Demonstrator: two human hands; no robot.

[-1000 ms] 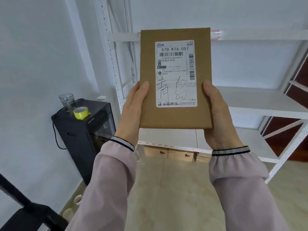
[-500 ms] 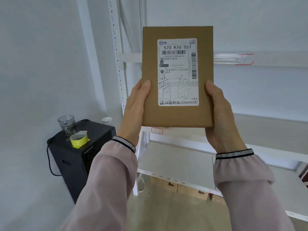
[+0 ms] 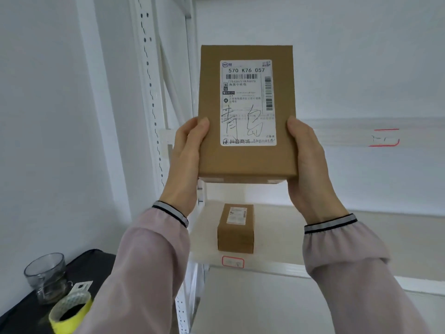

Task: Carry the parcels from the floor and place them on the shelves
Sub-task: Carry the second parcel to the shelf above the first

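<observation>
Item: flat brown cardboard parcel with white shipping label [image 3: 246, 112], held upright in front of the white metal shelves [image 3: 265, 267]. Grip: left hand [image 3: 186, 162] and right hand [image 3: 308, 165] closed on its lower side edges. On the shelf below: small brown cardboard box [image 3: 236, 229]. Advice: tip flat, slide in level, clear of that box.

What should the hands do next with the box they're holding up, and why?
Probably lower the held parcel forward onto the white shelf and set it beside the smaller parcel lying there. The left hand and right hand grip it in the air, and bare shelf shows to that parcel's right.
</observation>
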